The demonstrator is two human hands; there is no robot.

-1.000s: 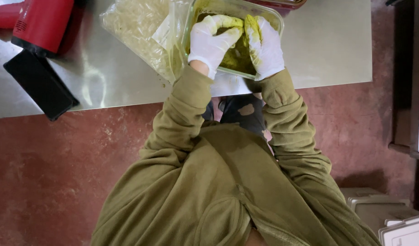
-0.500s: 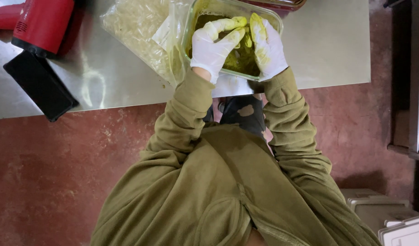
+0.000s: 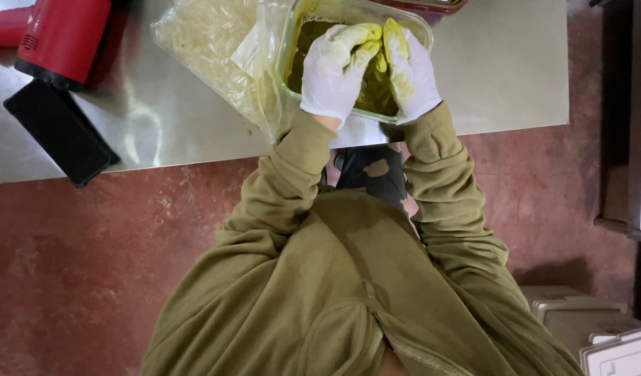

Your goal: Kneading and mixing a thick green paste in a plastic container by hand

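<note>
Red appliance (image 3: 59, 35) and black slab (image 3: 59, 132) far left on my bench (image 3: 488, 69), then a clear bag (image 3: 209, 49). In the glass container (image 3: 289, 63) both gloved hands: left hand (image 3: 332, 73), right hand (image 3: 407, 69), fingers curled together squeezing green paste (image 3: 373, 94).

— On the table (image 3: 488, 83), at its near edge: container (image 3: 296, 31), both hands inside, left hand (image 3: 332, 69) touching right hand (image 3: 407, 68).
— Beside the container?
— Bag (image 3: 205, 45), just left, touching it. Farther left, appliance (image 3: 59, 35) at the far edge; flat case (image 3: 59, 132) overhanging the near edge.
</note>
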